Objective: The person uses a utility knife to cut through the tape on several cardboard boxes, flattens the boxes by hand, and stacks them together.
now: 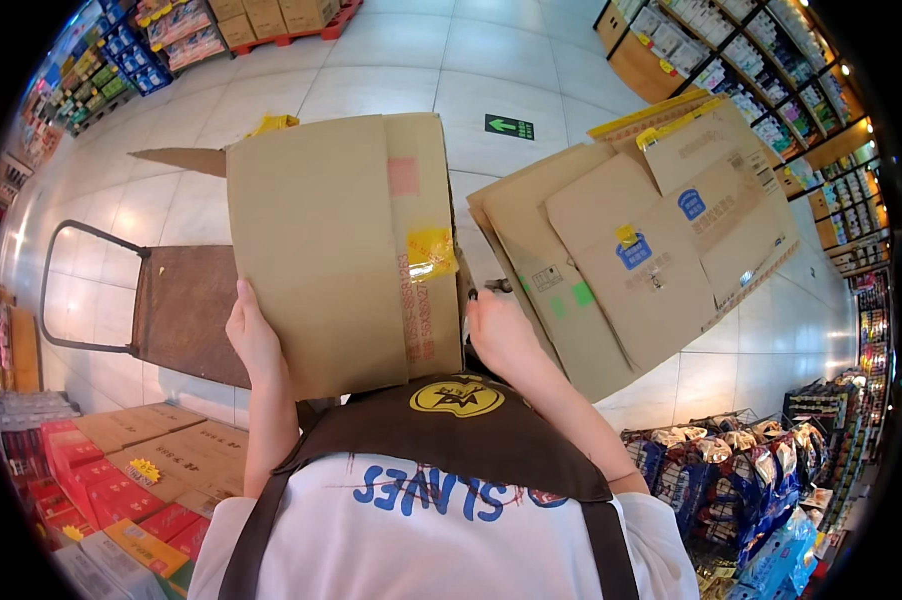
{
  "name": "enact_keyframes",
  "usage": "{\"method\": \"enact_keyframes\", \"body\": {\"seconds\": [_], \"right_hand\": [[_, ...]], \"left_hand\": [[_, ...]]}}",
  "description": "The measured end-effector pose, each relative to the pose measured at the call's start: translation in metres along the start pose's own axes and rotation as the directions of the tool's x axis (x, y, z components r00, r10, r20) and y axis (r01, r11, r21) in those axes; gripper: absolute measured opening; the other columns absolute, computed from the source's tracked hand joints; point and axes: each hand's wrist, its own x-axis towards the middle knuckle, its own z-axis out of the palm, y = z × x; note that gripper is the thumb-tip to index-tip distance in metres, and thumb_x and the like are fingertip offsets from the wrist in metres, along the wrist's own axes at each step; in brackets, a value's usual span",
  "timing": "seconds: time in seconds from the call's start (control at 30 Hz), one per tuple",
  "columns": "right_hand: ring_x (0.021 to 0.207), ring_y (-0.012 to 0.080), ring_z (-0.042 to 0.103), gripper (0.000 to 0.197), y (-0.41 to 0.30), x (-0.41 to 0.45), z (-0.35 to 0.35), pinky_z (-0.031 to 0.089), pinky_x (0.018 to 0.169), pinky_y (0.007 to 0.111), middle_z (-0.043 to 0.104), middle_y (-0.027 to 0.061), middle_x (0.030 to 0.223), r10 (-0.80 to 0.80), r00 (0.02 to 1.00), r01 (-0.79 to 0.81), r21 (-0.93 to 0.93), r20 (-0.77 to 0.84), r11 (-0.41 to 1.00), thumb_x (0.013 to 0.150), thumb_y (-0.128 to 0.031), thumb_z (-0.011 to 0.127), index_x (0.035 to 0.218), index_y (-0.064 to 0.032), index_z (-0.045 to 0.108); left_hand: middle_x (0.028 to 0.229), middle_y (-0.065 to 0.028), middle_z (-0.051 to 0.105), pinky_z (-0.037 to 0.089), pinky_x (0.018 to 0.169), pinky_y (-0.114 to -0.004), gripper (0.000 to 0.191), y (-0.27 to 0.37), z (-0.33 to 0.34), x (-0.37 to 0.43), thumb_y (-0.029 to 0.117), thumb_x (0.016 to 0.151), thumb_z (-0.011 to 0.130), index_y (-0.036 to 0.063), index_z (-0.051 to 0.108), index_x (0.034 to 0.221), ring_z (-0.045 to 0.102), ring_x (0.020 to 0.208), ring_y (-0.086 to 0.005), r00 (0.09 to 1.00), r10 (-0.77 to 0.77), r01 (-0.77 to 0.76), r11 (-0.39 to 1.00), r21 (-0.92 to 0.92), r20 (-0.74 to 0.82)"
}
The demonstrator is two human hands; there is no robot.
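A brown cardboard box (323,247) stands in front of my body, with a large plain face toward me. Printed red writing and a patch of yellow tape (431,253) mark its right part, and one flap (184,160) juts out at the far left. My left hand (254,330) grips the box's left edge, thumb along the near face. At the box's right side, my right hand (499,330) is closed, and a small dark object (472,295) shows at its fingers; its kind is unclear. Flattened cardboard boxes (646,247) lean in a stack beyond my right hand.
On the left is a flat platform trolley (184,300) with a metal push handle (43,289). Stacked red cartons (120,480) stand at lower left. Wire baskets of bagged goods (721,472) are at lower right. Store shelves (751,67) line the upper right. A green exit sign (509,127) marks the tiled floor.
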Motion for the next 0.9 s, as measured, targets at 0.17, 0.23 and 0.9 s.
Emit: {"method": "enact_keyframes", "body": {"seconds": [0.17, 0.23, 0.9], "right_hand": [[0.069, 0.0421, 0.055, 0.026, 0.002, 0.013, -0.007, 0.043, 0.064, 0.049, 0.056, 0.0270, 0.069, -0.002, 1.000, 0.004, 0.080, -0.015, 0.997, 0.084, -0.017, 0.041, 0.077, 0.0054, 0.051], [0.071, 0.0408, 0.056, 0.025, 0.002, 0.027, -0.013, 0.044, 0.065, 0.048, 0.057, 0.0266, 0.071, 0.040, 0.991, -0.022, -0.134, 0.127, 0.991, 0.081, -0.015, 0.042, 0.074, 0.0057, 0.054], [0.084, 0.0411, 0.057, 0.023, 0.013, 0.026, 0.047, 0.046, 0.073, 0.047, 0.059, 0.0262, 0.086, 0.091, 0.937, -0.072, -0.069, 0.338, 0.995, 0.078, -0.011, 0.043, 0.088, 0.0051, 0.056]], "left_hand": [[0.080, -0.0061, 0.061, 0.042, 0.065, -0.022, 0.043, 0.002, 0.002, -0.005, 0.031, 0.092, 0.040, -0.0065, 0.060, 0.085, 0.053, 0.071, -0.0097, 1.000, 0.024, -0.024, 1.000, -0.013, 0.009], [0.079, -0.0057, 0.061, 0.043, 0.064, -0.022, 0.042, 0.000, 0.003, -0.005, 0.031, 0.092, 0.040, -0.0062, 0.060, 0.085, 0.053, 0.070, -0.0093, 0.998, 0.035, -0.035, 0.999, -0.002, 0.056], [0.074, -0.0038, 0.059, 0.041, 0.060, -0.023, 0.042, -0.020, -0.008, 0.005, 0.031, 0.091, 0.043, -0.0057, 0.060, 0.080, 0.050, 0.066, -0.0087, 0.996, -0.047, 0.036, 0.990, 0.133, 0.079]]}}
